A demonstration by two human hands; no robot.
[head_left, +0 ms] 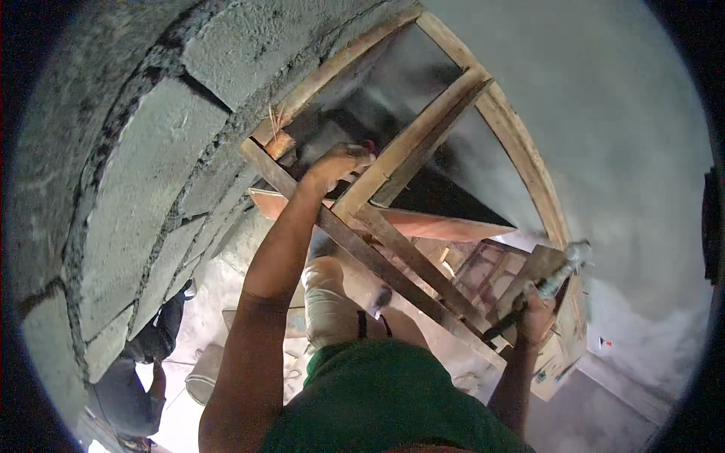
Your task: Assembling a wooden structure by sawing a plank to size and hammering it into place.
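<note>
My right hand (535, 315) is wrapped round the dark handle of a hammer (557, 276), whose metal head is raised at the right, near the frame's edge. My left hand (337, 166) is closed at the inner side of a wooden frame, beside its middle beam (411, 136); what its fingers hold is hidden. Below that forearm runs the frame's near crosspiece (393, 272). Splintered wood (279, 140) shows at the left corner of the frame, close to the block wall.
A rough grey block wall (151, 166) rises on the left, a smooth grey wall (627, 151) on the right. A reddish board (445, 226) lies beneath the frame. Down on the floor are a bucket (204, 374) and another person in dark clothes (128, 389).
</note>
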